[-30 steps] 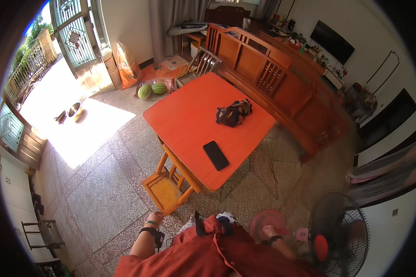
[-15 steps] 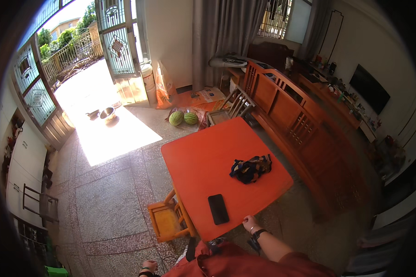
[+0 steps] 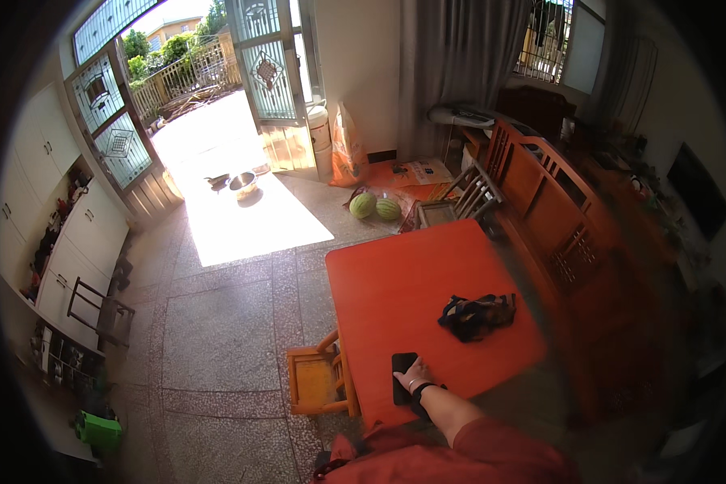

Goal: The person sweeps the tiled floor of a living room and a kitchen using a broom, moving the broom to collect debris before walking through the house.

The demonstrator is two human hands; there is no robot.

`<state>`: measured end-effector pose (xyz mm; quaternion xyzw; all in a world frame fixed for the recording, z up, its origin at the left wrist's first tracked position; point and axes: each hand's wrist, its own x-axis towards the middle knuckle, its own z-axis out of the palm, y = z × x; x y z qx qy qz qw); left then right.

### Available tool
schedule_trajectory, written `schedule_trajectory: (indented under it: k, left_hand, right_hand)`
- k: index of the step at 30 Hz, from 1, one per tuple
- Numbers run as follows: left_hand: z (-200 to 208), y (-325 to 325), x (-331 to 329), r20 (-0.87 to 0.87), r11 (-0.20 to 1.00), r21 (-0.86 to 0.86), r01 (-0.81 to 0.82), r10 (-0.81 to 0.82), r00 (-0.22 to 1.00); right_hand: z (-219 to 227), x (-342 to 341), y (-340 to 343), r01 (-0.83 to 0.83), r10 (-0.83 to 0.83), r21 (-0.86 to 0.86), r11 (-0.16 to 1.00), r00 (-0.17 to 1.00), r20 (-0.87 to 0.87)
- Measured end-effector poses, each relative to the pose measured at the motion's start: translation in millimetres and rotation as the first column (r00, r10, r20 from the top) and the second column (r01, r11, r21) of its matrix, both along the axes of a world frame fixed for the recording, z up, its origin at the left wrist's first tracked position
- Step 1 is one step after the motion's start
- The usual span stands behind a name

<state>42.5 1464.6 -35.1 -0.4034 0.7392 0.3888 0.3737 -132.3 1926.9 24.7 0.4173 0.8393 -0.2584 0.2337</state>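
Note:
A black smartphone lies on the red-topped table, close to its near edge. My right hand is on the phone, thumb toward its left edge and the other fingers across its right part, gripping it. A dark band circles that wrist. Farther right on the tabletop lies a crumpled dark patterned cloth item, apart from my hand. My left hand is out of the picture.
A small yellow wooden chair stands against the table's left side. Beyond the table are two watermelons and a grey-brown wooden chair. A long wooden bench runs along the right. A metal pot sits in sunlight by the open door.
My right hand has moved from the table's near edge onto the phone. My left hand has left the picture. The whole view has swung left.

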Motion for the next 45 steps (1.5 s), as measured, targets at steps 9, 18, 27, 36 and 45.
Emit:
schedule_trajectory:
  k: [9,18,27,36,45]
  left_hand:
    - [104,1,-2,0.093,0.936,-0.049,-0.348,0.351,0.932]
    - [94,-13,38,0.138,0.968,-0.037,-0.25,0.252,0.958]
    - [89,-6,44,0.066,0.98,-0.046,-0.194,0.197,0.978]
    - [79,-9,51,-0.051,0.966,-0.076,-0.246,0.243,0.969]
    - [72,-16,66,-0.068,0.977,-0.082,-0.199,0.193,0.979]
  right_hand:
    - [11,-20,-40,0.012,-0.04,0.109,0.994,0.967,0.252]
    - [31,-11,-42,-0.052,-0.006,0.183,0.982,0.953,0.302]
    - [3,-13,-41,-0.073,-0.007,0.288,0.955,0.963,0.27]
    - [0,-11,-41,-0.045,0.004,0.271,0.962,0.989,0.15]
    - [-15,7,-22,0.086,-0.111,0.265,0.96,0.991,0.081]
